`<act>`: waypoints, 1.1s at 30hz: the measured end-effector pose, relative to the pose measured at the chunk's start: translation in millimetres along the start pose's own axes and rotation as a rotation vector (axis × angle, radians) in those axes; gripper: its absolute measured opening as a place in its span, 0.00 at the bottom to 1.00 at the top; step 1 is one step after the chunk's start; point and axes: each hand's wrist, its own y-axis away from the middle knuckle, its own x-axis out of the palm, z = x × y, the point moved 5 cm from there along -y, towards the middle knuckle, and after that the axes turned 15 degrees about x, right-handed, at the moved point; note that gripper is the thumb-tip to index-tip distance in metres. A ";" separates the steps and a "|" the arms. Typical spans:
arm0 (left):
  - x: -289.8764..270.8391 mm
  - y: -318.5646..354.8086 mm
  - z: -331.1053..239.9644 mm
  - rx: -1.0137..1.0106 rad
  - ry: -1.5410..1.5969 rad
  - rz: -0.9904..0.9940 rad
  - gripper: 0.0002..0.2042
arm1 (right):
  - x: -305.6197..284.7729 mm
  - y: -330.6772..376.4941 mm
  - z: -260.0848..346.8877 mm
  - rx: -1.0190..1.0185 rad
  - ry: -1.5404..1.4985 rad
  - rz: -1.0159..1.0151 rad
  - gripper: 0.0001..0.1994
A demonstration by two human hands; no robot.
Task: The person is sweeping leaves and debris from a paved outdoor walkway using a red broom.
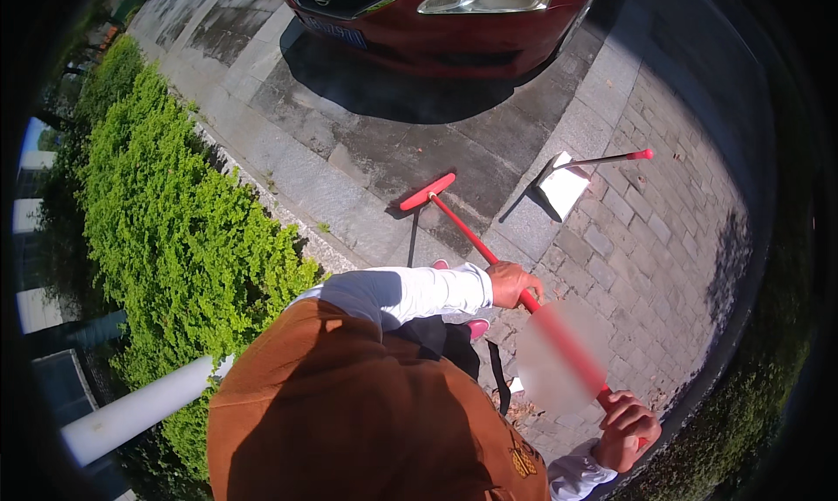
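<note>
Red broom (pixel 489 258) slants, head up-left toward the car (pixel 436 21), both hands' (pixel 513 283) (pixel 627 429) fingers wrapped round its handle.

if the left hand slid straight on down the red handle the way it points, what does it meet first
The left hand grips the red broom handle, which runs up-left to the red broom head on the paving. Nothing else shows on the handle, so the head likely comes first; the red car sits beyond it.

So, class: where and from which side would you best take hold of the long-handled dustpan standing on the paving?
Grip the dustpan by the red knob end of its thin handle, coming from the right. The handle rises slanting to the right from the white pan, its tip free in the air, while the pan sits on the paving, low and broad for fingers.
</note>
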 end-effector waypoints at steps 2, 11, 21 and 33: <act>-23.1 56.3 89.4 -0.251 -0.197 -0.020 0.15 | 37.4 -21.1 -56.9 0.020 -0.244 0.076 0.13; 59.5 30.0 77.1 -0.100 -0.278 -0.001 0.09 | 19.2 22.2 -71.2 0.073 -0.031 0.136 0.13; 145.7 -82.1 -149.6 0.463 0.521 0.131 0.15 | -0.1 47.7 145.6 -0.374 0.248 0.607 0.09; -245.3 129.3 39.3 0.086 0.073 -0.336 0.20 | 228.1 -179.7 160.7 -0.453 -0.138 0.657 0.16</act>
